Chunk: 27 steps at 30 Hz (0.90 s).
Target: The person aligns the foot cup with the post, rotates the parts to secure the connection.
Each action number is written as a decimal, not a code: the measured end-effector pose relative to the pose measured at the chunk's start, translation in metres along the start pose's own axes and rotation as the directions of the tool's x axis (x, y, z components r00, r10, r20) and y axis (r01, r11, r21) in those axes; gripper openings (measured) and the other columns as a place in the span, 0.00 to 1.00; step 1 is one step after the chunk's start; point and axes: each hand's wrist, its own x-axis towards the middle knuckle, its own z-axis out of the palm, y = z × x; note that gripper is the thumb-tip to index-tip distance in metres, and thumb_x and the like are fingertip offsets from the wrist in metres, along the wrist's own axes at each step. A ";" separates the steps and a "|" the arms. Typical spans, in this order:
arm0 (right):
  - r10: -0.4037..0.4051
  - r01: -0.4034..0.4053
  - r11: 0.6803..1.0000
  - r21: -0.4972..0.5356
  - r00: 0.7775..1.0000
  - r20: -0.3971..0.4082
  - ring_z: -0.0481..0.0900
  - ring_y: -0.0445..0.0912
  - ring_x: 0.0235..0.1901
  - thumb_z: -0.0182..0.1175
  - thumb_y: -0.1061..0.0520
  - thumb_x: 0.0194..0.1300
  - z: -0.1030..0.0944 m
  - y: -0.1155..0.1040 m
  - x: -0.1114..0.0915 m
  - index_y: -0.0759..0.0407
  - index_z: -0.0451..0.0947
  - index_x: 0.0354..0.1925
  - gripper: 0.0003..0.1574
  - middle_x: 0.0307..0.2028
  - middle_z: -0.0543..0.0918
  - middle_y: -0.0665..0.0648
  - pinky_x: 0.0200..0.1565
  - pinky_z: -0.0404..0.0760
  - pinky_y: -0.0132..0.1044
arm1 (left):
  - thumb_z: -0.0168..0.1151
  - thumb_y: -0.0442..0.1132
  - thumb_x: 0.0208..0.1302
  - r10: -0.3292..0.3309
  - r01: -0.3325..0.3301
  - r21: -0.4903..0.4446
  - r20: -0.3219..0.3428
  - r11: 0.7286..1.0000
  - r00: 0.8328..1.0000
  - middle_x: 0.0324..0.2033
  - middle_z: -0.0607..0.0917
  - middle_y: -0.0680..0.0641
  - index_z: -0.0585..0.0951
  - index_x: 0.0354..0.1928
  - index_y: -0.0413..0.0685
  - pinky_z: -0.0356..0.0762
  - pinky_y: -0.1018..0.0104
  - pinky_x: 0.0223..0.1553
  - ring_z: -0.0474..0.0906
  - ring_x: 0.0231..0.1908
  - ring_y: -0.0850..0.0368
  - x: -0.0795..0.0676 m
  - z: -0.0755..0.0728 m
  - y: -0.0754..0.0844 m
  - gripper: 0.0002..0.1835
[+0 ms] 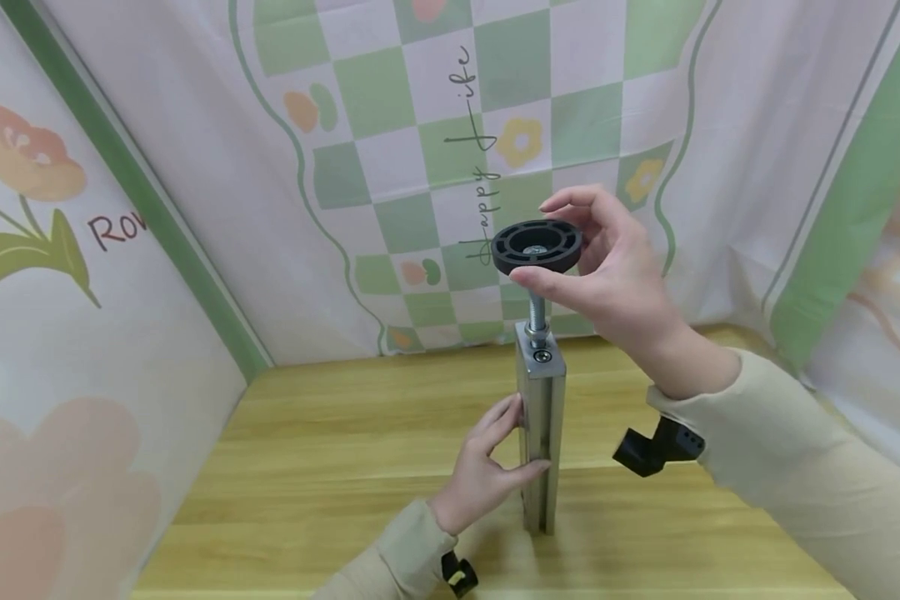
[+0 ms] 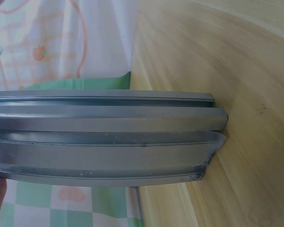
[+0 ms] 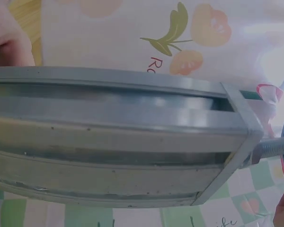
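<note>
Above the metal post (image 1: 544,425), the black round foot (image 1: 551,237) sits on a threaded rod (image 1: 537,310), held at its rim between the thumb and fingers of the person's right grip (image 1: 621,283). Lower down, on the left side of the post, the left grip (image 1: 486,479) grasps it, thumb on the near side and fingers on the far. The post stands upright, its lower end on the tabletop (image 1: 307,450); at its upper end lies an end plate (image 1: 552,368), with a nut (image 1: 537,335) around the rod and a recessed screw (image 1: 542,356) just beside it. The narrow base looks like the weak point: a sideways push on the foot, so far above it, could tip the post if the left fingers slackened. Turning the foot might also twist the whole post along with it, should the hold on its smooth metal sides prove too light. If the rod leaned while being turned, its thread could bind or cross in the plate, and a loose nut could let the foot wobble; how tight the nut is, I cannot tell. Since only the rim is pinched, the right fingertips could slip off under a hard twist.
</note>
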 end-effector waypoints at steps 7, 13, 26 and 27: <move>-0.053 0.033 0.971 -0.236 0.995 -0.081 0.74 0.43 0.33 0.71 0.74 0.41 0.007 -0.004 -0.003 0.62 0.71 0.48 0.34 0.37 0.75 0.51 0.33 0.75 0.24 | 0.71 0.24 0.47 0.029 -0.029 0.001 -0.006 1.000 1.000 0.62 0.69 0.31 0.57 0.70 0.41 0.76 0.60 0.58 0.77 0.50 0.44 0.000 0.000 0.000 0.48; -0.092 0.038 0.930 -0.367 0.987 -0.131 0.71 0.42 0.38 0.76 0.68 0.40 0.014 -0.009 -0.004 0.69 0.69 0.48 0.37 0.38 0.69 0.44 0.38 0.71 0.24 | 0.71 0.24 0.47 0.071 -0.071 0.027 -0.001 0.997 0.998 0.61 0.69 0.31 0.56 0.71 0.43 0.77 0.60 0.57 0.77 0.50 0.46 0.002 -0.001 -0.002 0.49; -0.044 0.028 0.953 -0.302 0.998 -0.047 0.72 0.43 0.41 0.72 0.72 0.42 0.008 -0.005 -0.007 0.63 0.65 0.54 0.40 0.42 0.73 0.49 0.37 0.73 0.25 | 0.70 0.25 0.48 0.022 -0.022 0.012 0.003 1.000 1.000 0.62 0.69 0.31 0.58 0.69 0.37 0.75 0.60 0.58 0.77 0.52 0.44 0.001 -0.001 -0.001 0.46; -0.035 0.027 0.958 -0.285 0.999 -0.024 0.72 0.43 0.39 0.71 0.72 0.44 0.006 -0.004 -0.007 0.62 0.64 0.55 0.41 0.44 0.72 0.49 0.34 0.72 0.24 | 0.70 0.25 0.48 0.012 -0.012 0.007 0.004 1.000 1.000 0.62 0.68 0.31 0.58 0.69 0.38 0.75 0.60 0.59 0.77 0.52 0.44 0.000 -0.001 -0.001 0.46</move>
